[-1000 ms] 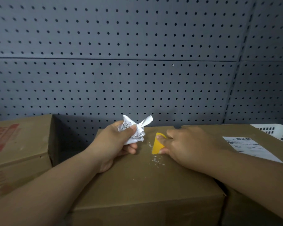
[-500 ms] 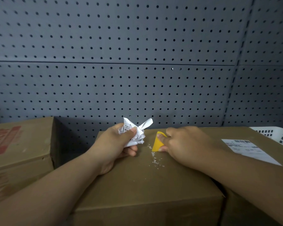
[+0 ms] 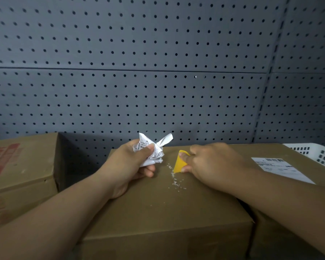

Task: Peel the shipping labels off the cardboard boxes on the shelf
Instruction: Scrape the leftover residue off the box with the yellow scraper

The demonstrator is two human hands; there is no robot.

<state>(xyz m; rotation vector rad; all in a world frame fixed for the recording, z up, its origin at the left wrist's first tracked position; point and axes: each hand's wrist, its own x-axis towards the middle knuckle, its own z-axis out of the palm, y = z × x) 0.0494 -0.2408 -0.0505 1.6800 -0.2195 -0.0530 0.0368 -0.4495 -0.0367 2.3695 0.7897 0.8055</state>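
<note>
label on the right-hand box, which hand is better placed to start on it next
Probably the right hand: it holds the yellow scraper and lies nearer that label. The left hand is farther off and grips a crumpled label.

On the pegboard-backed shelf [image 3: 158,94] sit a red-printed box [image 3: 21,175], a middle box [image 3: 167,212], a labelled box [image 3: 274,244] and a white basket [image 3: 317,156].
</note>
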